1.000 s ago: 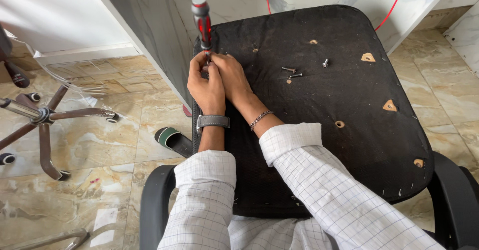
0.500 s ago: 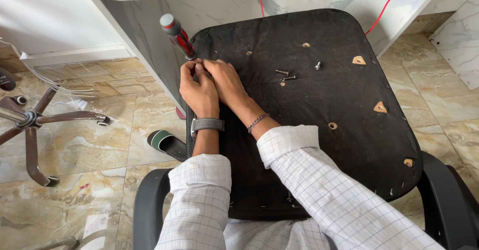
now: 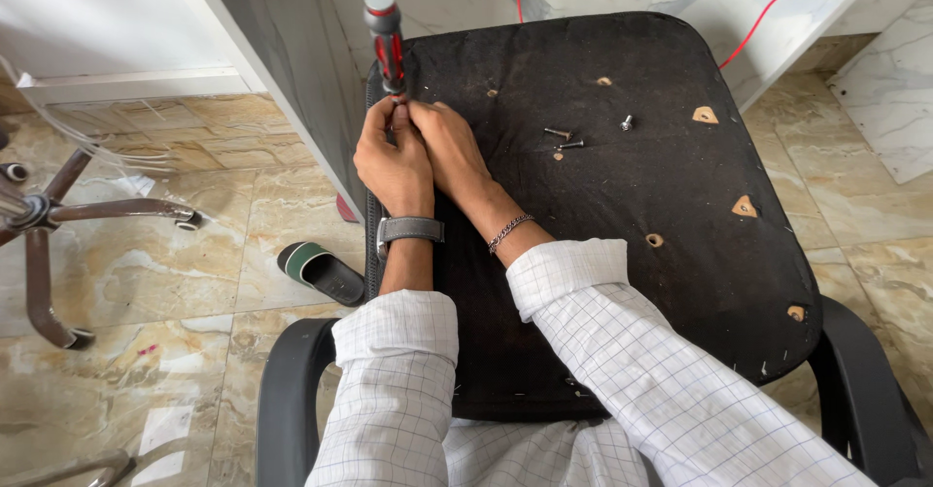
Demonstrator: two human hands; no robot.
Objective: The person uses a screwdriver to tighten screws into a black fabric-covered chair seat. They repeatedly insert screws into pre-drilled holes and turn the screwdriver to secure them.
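Screwdriver (image 3: 385, 40) now swung upright from its earlier tilt, our left hand (image 3: 394, 161) and right hand (image 3: 449, 149) pinched around its shaft (fingers closed), loose screws (image 3: 569, 139) nearby on black seat underside (image 3: 622, 254)

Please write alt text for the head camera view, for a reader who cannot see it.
Both hands, left hand and right hand, grip a red-and-black screwdriver at the edge of an upturned black chair seat. Loose screws lie on it.
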